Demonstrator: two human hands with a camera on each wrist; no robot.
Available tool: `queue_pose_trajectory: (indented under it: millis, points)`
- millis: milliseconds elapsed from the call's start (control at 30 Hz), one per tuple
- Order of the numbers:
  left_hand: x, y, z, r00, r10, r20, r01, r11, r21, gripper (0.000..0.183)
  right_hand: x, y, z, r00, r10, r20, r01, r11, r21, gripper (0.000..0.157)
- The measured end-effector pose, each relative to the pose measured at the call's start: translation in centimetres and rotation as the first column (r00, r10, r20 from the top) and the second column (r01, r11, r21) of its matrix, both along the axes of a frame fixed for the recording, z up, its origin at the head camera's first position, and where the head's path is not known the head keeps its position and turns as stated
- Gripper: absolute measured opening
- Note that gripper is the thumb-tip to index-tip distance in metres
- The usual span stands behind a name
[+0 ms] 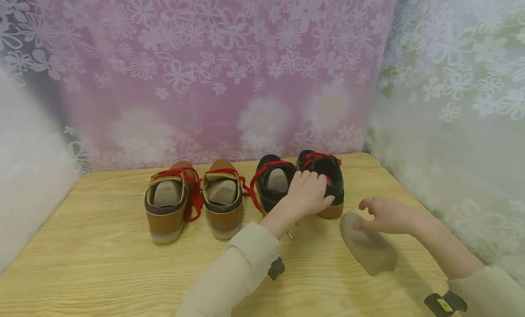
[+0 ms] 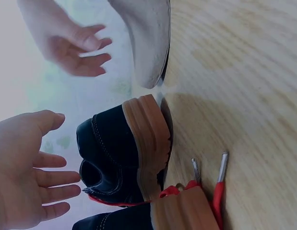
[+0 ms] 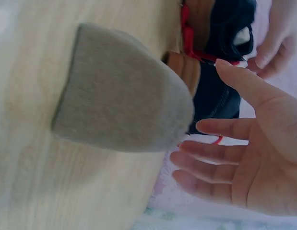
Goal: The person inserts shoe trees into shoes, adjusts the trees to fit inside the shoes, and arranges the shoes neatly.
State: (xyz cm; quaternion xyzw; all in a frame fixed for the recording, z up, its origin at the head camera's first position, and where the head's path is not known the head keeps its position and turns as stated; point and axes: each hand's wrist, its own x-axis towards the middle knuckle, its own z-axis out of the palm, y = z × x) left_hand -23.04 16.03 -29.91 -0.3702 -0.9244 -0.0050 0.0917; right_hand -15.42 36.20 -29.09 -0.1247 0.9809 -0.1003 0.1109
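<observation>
My left hand (image 1: 307, 194) hovers above the heel side of the rightmost black shoe (image 1: 336, 189), its fingers spread and holding nothing in the left wrist view. Beside it, another black shoe (image 1: 266, 198) with red laces has a beige insert (image 1: 277, 180) inside. A loose beige, round-ended shoe insert (image 3: 124, 91) lies on the table behind the rightmost shoe's heel. Over that loose insert is my right hand (image 1: 389, 215), its fingers loosely bent; the right wrist view shows the palm empty and the fingertips close to the rounded end.
Two brown shoes stand to the left, a left one (image 1: 166, 223) and a right one (image 1: 223, 219), each with a beige insert inside. Red laces (image 1: 196, 200) trail between them. The wooden table (image 1: 102, 262) ends at a pink floral curtain (image 1: 225, 80); a pale curtain (image 1: 459, 125) hangs at right.
</observation>
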Motion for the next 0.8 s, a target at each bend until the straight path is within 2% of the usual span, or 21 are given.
queue_pose_trajectory:
  millis: [300, 533, 667, 800]
  points:
    - [-0.7, 0.4, 0.1, 0.998, 0.024, 0.053, -0.021, 0.998, -0.054, 0.053, 1.7, -0.6, -1.8, 0.995, -0.057, 0.084, 0.05, 0.995, 0.081, 0.079]
    - [-0.5, 0.7, 0.0, 0.997, 0.016, 0.072, -0.012, 0.998, -0.065, 0.056, 2.9, -0.5, -3.5, 0.994, -0.085, 0.062, 0.079, 0.993, 0.091, 0.084]
    - [-0.5, 0.9, -0.1, 0.997, 0.025, 0.072, -0.02, 0.997, -0.069, 0.057, 3.6, -0.7, -4.1, 0.993, -0.106, 0.047, 0.102, 0.992, 0.079, 0.096]
    - [-0.7, 1.0, -0.1, 0.997, 0.032, 0.064, -0.027, 0.997, -0.075, 0.057, 3.9, -0.9, -4.4, 0.99, -0.13, 0.058, 0.126, 0.99, 0.057, 0.102]
